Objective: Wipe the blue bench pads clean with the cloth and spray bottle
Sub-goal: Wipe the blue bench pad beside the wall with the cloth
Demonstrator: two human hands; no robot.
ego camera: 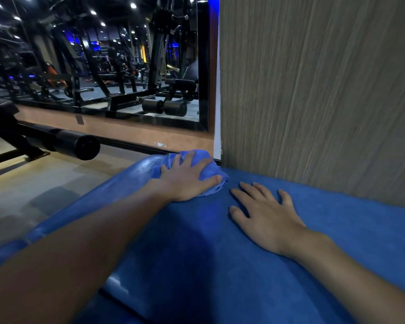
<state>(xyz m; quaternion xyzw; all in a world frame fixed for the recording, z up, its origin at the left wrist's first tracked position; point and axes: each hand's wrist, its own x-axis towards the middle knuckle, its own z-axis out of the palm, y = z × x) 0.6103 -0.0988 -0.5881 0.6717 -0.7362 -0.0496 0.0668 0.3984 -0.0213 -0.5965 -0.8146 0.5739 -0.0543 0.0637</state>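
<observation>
Our left hand (pixel 188 180) lies flat on the blue cloth (pixel 202 160), fingers spread over it — pressing it down rather than closing a grip around it. The cloth sits bunched at the far end of the blue bench pad (pixel 220 253), close to the corner of the wood-grain wall panel (pixel 313 90). Our right hand (pixel 264 213) rests just beside it, palm down on the pad, fingers apart — holding nothing. A mirror (pixel 103 54) on the wall beyond reflects gym machines.
</observation>
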